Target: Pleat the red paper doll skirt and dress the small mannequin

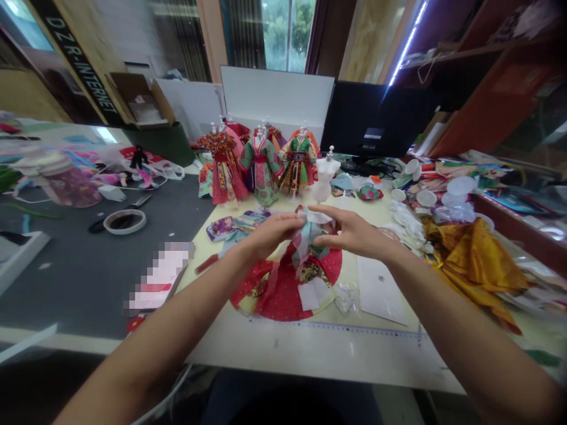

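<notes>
Above the table's middle, a small doll garment (305,239) of pale, sheer and green cloth with a white upper edge is held up between my hands. My left hand (283,227) pinches its left side between thumb and fingers. From the right, my right hand (349,231) curves round the garment, index finger along the top edge and thumb lower on the green cloth. Directly below lies a round red doll skirt (283,301) with patterned panels. On that skirt rests a small white piece (313,294). A purple and blue garment (237,225) lies behind my left hand.
Dressed doll stands (260,159) line the back, beside a bare white mannequin (325,177). Golden cloth (482,260) is heaped at right. A tape roll (124,221) lies left on the dark mat (88,265). A ruler (345,329) runs near the front edge, by a white card (381,289).
</notes>
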A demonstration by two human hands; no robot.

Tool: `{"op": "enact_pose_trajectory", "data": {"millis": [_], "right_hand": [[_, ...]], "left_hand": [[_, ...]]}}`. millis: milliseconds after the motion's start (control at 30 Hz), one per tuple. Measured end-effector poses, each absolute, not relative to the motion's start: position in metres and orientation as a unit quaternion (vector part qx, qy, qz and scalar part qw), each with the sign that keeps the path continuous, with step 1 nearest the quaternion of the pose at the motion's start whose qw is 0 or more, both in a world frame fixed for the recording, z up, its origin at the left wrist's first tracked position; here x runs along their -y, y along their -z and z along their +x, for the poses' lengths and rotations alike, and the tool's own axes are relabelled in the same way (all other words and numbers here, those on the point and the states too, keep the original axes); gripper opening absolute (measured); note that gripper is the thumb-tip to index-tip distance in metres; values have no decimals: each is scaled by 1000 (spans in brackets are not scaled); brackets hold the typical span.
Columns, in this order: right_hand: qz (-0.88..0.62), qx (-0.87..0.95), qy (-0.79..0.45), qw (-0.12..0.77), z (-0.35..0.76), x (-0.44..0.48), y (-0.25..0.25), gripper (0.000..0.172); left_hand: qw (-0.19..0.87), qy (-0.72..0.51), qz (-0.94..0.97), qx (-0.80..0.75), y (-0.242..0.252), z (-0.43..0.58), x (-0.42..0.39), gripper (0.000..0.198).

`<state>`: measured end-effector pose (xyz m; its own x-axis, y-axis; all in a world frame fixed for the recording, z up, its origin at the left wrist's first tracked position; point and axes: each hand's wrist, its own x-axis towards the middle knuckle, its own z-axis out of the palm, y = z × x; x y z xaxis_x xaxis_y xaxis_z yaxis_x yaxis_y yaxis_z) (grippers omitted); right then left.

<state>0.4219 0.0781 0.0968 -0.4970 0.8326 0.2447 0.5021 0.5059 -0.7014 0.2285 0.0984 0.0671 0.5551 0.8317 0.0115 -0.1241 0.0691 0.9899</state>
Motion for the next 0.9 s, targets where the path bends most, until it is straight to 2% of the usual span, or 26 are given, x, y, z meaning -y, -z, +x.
{"op": "enact_pose_trajectory", "data": {"millis": [100, 167, 267, 400, 467, 667, 800, 900], "right_hand": [[-385, 850, -227, 281, 419, -72, -102, 26], [-405, 850, -173, 288, 418, -69, -105, 15], [-455, 841, -104, 274, 423, -64, -108, 19], [-514, 815, -88, 251, 431, -56, -108, 25], [-532, 808, -76, 242, 432, -53, -107, 25], [-482, 841, -45, 239, 441, -45, -105, 15], [-475, 836, -35, 273, 459, -38, -106, 14], [-501, 800, -67, 324, 482, -29, -113, 15]], "left_hand": [[739, -358, 515, -245, -77, 234, -96, 16], [746, -363, 500, -248, -77, 237, -95, 15], [708, -391, 507, -299, -73, 236, -94, 25], [546, -459, 585, -386, -71, 233, -83, 38], [503, -457, 619, -393, -72, 234, -76, 40], [559, -420, 619, -359, -69, 242, -73, 25], [605, -427, 569, -357, -65, 238, -77, 24], [602, -457, 531, -382, -63, 234, -76, 24]]}}
